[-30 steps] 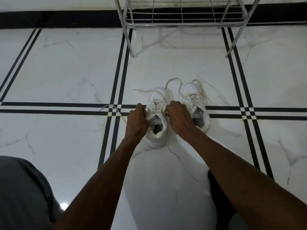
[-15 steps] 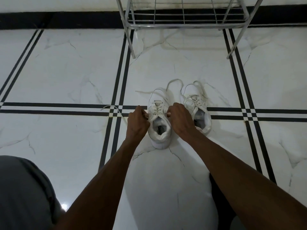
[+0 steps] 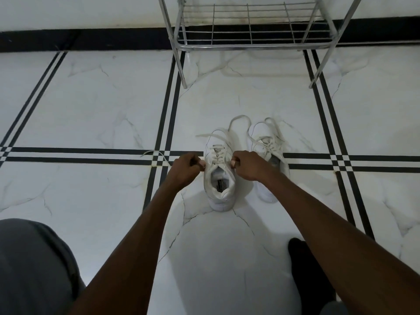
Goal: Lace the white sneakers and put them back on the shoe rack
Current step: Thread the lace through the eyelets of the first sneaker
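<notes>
With both hands, left (image 3: pixel 185 167) and right (image 3: pixel 247 164), pinched shut on the soft, limp laces (image 3: pixel 218 155), we judge the light sneaker (image 3: pixel 219 176) on the floor (image 3: pixel 91 110) best gripped at its stiffer collar.

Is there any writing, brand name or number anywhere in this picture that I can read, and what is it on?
Nothing can be read for sure.
Insole label inside the left sneaker, the one between the two hands: a dark tag with pale print, too small and blurred to read.
Right sneaker: no legible mark.
Shoe rack and floor: no writing visible.
</notes>
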